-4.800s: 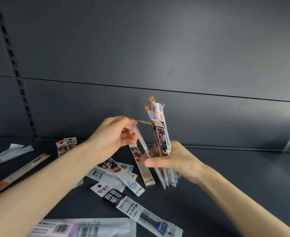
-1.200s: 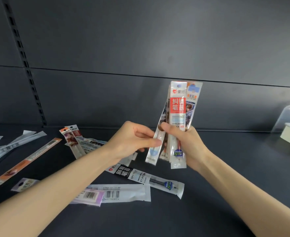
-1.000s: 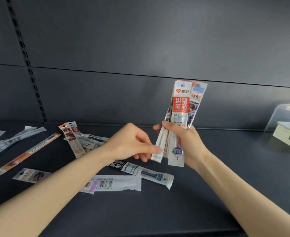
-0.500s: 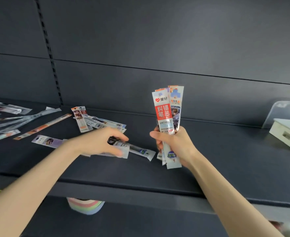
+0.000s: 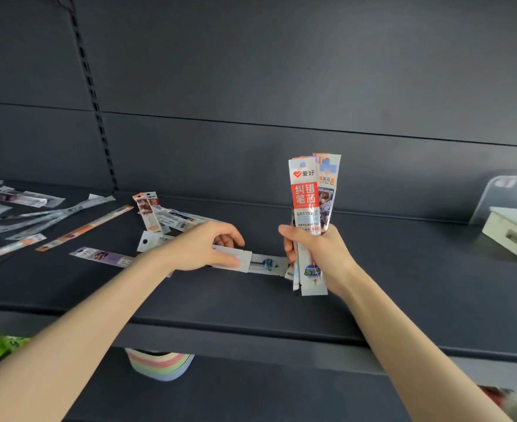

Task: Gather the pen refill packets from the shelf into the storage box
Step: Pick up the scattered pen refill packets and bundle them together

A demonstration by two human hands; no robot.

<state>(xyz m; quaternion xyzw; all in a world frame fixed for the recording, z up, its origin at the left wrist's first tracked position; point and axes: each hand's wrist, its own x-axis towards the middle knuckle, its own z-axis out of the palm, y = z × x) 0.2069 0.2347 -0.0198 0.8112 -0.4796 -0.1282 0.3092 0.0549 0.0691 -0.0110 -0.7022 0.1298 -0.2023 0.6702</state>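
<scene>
Dark grey shelf [image 5: 403, 293]: loose packets at left, your hands at centre, box at right.

Scattered refill packets [image 5: 68, 217] cover the left and rear-left of the shelf; to the right of your hands the surface is bare up to the cream storage box [image 5: 513, 236] near the right edge, and a bare strip runs along the front lip. Your left hand [image 5: 202, 248] is curled, fingers pressed onto a white packet [image 5: 236, 260] lying flat on the shelf; whether it is lifted, you cannot tell. Your right hand [image 5: 315, 254] is fisted around an upright bundle of packets [image 5: 309, 205], red label facing you, well apart from the box.
</scene>
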